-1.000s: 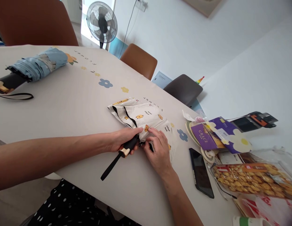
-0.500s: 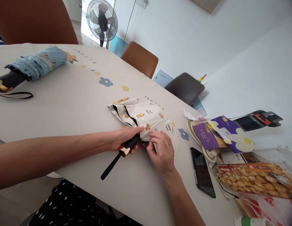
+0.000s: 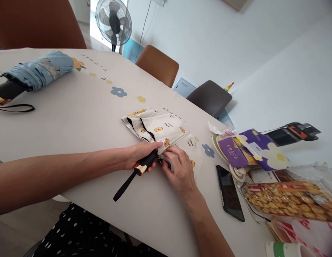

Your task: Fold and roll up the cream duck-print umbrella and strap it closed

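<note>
A white folding umbrella (image 3: 169,130) with small yellow cartoon prints lies loosely gathered on the table, its canopy fanned away from me. My left hand (image 3: 141,155) is wrapped round its black handle, thumb pressed on the fabric near the rim. A gold-coloured end and a black strap stick out below that hand. Close beside it, my right hand (image 3: 179,169) has its fingers curled on the edge of the canopy, pinching the fabric; the fingertips are partly hidden. Off to the left rests a rolled-up blue umbrella (image 3: 44,71) with a black handle and wrist loop.
On the right of the white table (image 3: 82,125) lie a black phone (image 3: 230,192), a purple box (image 3: 235,153), a bag of nuts or biscuits (image 3: 286,200) and a white-green cup (image 3: 286,249). Chairs (image 3: 157,66) and a fan (image 3: 114,22) stand beyond the far edge.
My right hand has shifted slightly left, closer to the handle, and its fingers have moved along the canopy edge. The left hand keeps its hold; the view has shifted a little.
</note>
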`<state>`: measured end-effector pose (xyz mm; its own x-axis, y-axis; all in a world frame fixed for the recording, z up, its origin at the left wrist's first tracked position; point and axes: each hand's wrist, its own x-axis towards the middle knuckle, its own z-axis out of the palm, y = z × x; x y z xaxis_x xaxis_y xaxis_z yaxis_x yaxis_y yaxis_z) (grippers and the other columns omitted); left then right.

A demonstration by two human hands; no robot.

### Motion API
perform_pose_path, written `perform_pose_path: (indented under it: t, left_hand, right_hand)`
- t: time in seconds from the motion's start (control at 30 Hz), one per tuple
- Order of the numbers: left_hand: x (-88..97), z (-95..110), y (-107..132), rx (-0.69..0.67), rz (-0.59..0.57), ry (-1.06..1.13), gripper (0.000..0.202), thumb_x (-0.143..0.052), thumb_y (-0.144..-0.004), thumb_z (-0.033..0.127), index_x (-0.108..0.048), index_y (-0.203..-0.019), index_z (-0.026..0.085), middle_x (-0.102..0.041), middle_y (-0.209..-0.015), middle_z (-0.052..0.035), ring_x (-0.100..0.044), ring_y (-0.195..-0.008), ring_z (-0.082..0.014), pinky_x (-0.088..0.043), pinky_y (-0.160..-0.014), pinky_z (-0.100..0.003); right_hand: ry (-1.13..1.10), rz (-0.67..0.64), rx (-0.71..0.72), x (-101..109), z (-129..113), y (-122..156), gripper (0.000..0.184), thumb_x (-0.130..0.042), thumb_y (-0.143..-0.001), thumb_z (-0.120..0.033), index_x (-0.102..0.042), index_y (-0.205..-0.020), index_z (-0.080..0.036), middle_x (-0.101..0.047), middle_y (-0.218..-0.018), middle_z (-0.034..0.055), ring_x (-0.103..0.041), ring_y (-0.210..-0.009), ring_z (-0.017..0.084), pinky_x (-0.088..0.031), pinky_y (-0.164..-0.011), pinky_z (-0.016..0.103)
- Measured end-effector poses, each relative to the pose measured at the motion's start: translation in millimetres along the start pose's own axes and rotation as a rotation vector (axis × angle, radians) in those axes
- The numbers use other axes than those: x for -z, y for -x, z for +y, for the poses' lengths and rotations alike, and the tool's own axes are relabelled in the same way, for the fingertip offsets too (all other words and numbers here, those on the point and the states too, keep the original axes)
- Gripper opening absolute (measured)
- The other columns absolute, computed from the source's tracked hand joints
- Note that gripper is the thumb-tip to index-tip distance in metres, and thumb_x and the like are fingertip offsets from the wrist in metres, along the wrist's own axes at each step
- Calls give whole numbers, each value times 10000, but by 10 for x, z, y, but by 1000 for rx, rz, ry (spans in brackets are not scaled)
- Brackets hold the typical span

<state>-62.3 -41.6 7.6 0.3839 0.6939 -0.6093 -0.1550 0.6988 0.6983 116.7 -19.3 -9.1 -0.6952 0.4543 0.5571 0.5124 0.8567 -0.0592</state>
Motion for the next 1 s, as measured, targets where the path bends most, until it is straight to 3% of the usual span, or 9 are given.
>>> perform_pose_path:
  t: [0.33,0.7,1.0]
  left_hand:
    - [-12,10,15,6,18,-11,386,-442,-789,553,-487,-735,174,-530,-526,-2,-486,-374,-108,-338,-289,-198]
    - [8,-1,3,5,1,-5,399,-446,-787,551,-527,-751,162,-529,-536,-4,-488,-378,-106,-334,-287,-195]
    - [-7,3,9,1,-1,-14,407,-433,-794,548,-532,-740,157,-527,-527,-7,-485,-370,-105,-336,-280,-193]
  right_hand:
    - [51,62,25,2,-23,-9,153,-515,-750,-72,-550,-794,-214,-610,-793,44,-587,-808,195,-487,-735,355]
    - [-2,120,27,39,12,10,183,-519,-727,-68,-554,-827,-217,-609,-812,47,-590,-798,181,-498,-720,337]
    - [-2,66,21,20,-3,-9,186,-515,-745,-60,-561,-848,-208,-634,-843,55,-599,-823,188,-498,-734,343]
